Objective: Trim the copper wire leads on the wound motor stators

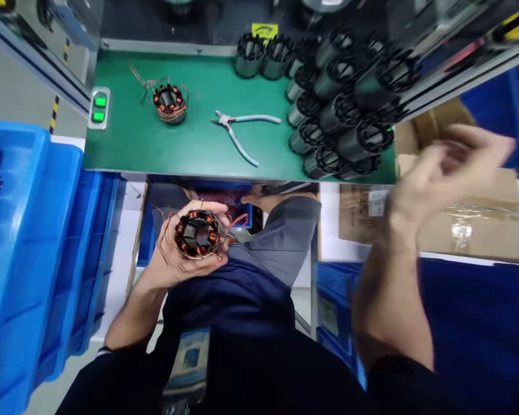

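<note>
My left hand [166, 260] is wrapped around a motor stator wound with copper wire [189, 231], held in front of my waist with its open bore facing up. Loose wire ends stick out from it on both sides. Out to the right, my right hand [447, 170] is raised above cardboard boxes and smeared by motion. Its fingers look partly curled, and whether anything is in them cannot be made out. Another copper-wound stator [169, 104] stands on the green bench, loose wires trailing to its upper left. Cutting pliers [231, 122] lie with spread handles at mid-bench.
Several unwound black stator cores [322, 161] are stacked at the right of the green bench [199, 153]. Blue trays [64, 230] stand stepped on the left. Cardboard boxes [484, 230] sit on the right. A switch with green buttons [99, 108] is at the bench's left edge.
</note>
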Demonstrator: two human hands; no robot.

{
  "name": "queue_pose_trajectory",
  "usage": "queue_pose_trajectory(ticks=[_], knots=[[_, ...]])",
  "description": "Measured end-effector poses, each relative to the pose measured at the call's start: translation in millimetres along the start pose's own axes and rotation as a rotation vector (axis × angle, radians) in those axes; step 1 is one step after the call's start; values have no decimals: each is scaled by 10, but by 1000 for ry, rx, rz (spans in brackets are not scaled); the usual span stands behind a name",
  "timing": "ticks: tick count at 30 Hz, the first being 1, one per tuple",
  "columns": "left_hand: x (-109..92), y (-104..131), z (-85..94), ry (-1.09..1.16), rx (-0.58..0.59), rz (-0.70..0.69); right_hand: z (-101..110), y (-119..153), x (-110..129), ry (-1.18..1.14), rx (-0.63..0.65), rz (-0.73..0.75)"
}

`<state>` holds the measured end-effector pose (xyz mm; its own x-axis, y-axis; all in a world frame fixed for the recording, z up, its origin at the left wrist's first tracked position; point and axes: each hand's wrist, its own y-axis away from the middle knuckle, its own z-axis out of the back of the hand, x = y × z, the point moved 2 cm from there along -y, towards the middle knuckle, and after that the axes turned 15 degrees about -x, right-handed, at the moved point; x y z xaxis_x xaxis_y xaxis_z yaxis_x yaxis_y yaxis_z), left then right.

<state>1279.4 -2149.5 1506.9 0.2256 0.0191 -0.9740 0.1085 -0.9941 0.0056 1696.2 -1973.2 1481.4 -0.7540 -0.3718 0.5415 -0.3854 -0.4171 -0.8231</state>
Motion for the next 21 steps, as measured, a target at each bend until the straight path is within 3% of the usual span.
queue_pose_trajectory(ticks=[1,2,3,5,8,11,14,16,19,21], knots=[[-20,-3,1,-70,12,-18,96,61,330,-98,-49,-71],[-38,-10,-5,-121,24,-32,175,133,670,-168,-12,-164],[-53,-22,-17,-146,34,-43,225,215,1000,-218,131,-274],[-66,-54,-57,-129,60,-47,249,391,1583,-340,610,-382],[-41,-103,-132,-74,96,-11,218,536,2059,-570,985,-366],[-23,-125,-175,-96,94,-13,157,567,2117,-669,1109,-358],[-54,-115,-154,-173,68,-120,167,543,2033,-660,1162,-309],[-51,-104,-92,-241,23,-139,216,521,1963,-652,1273,-230],[67,-102,25,-205,-39,-24,307,526,1876,-743,1450,-152],[211,-109,29,-99,9,37,336,581,1881,-874,1420,-241]])
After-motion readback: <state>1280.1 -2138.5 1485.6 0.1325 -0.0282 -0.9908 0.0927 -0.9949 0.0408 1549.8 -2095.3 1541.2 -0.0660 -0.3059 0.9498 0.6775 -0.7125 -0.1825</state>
